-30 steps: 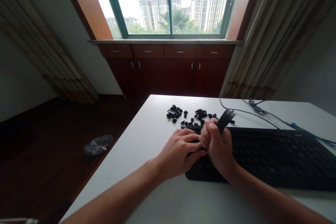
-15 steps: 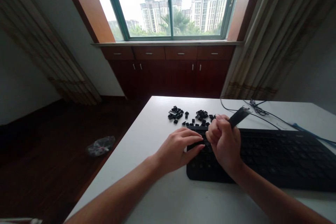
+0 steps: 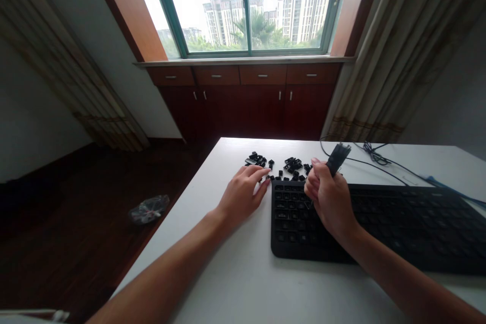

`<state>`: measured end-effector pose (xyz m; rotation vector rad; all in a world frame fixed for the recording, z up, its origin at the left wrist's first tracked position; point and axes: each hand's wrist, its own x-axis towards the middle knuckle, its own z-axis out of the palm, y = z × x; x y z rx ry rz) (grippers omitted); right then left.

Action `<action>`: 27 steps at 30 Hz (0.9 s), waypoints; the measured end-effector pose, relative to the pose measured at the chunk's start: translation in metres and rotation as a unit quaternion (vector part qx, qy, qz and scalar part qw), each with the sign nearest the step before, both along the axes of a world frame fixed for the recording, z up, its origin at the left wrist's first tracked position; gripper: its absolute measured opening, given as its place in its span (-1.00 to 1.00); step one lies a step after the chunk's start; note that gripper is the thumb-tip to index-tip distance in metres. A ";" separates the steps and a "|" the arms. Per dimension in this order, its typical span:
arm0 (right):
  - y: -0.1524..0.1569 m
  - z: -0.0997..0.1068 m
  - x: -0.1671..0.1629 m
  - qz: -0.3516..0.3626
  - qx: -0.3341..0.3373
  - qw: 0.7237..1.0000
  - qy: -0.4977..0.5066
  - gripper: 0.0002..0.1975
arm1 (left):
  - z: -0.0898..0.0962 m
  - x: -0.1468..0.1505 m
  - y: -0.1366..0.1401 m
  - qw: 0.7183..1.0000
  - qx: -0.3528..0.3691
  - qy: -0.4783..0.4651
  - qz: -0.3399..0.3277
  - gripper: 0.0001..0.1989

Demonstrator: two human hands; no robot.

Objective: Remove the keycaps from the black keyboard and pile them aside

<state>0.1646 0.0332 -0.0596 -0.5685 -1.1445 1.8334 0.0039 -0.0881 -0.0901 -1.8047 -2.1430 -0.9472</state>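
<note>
My right hand (image 3: 329, 197) is wrapped in a fist round a black keycap puller (image 3: 337, 158). The puller's flat upper end sticks out above the thumb, and thin wire shows below the fist. That hand is over the left part of the black keyboard (image 3: 283, 250), where several key places look bare. Beyond the keyboard's left corner, my left hand (image 3: 241, 190) reaches towards loose black keycaps (image 3: 292, 166). Its thumb and forefinger are apart, close to the nearest caps. Whether a fingertip touches a cap I cannot tell.
The white table (image 3: 212, 273) has its left edge beside my left forearm. A tangled black cable (image 3: 374, 154) and a blue cord (image 3: 451, 190) lie behind the keyboard. A clear plastic bag (image 3: 149, 209) is on the dark floor. Cabinets (image 3: 243, 106) stand under the window.
My left hand has moved off the keyboard, left and away from me, to the loose keycaps. My right hand has shifted slightly right, and the keycap puller stands more upright.
</note>
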 end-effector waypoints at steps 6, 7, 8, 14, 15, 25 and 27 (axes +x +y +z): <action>0.004 -0.008 -0.006 0.012 -0.002 1.000 -0.008 -0.57 | 0.009 0.035 -0.001 0.992 0.019 -0.052 -0.116 -0.76; 0.004 -0.009 -0.009 0.017 0.003 1.000 -0.011 -0.58 | 0.009 0.041 0.000 0.991 0.011 -0.057 -0.123 -0.77; 0.004 -0.010 -0.012 0.023 0.009 1.000 -0.018 -0.58 | 0.010 0.046 0.000 0.990 0.002 -0.060 -0.128 -0.77; 0.000 -0.015 -0.018 0.074 0.110 0.990 -0.057 -0.55 | 0.007 0.061 0.004 0.990 -0.029 -0.076 -0.116 -0.83; -0.001 -0.016 -0.017 0.076 0.130 0.987 -0.046 -0.56 | 0.006 0.062 0.004 0.990 -0.031 -0.077 -0.115 -0.85; -0.011 -0.007 -0.016 0.064 0.118 0.990 0.044 -0.56 | 0.009 0.060 0.006 0.984 -0.007 -0.127 -0.127 -0.86; -0.009 -0.004 -0.016 0.045 0.074 0.994 0.073 -0.56 | 0.010 0.058 0.006 0.981 0.001 -0.144 -0.127 -0.84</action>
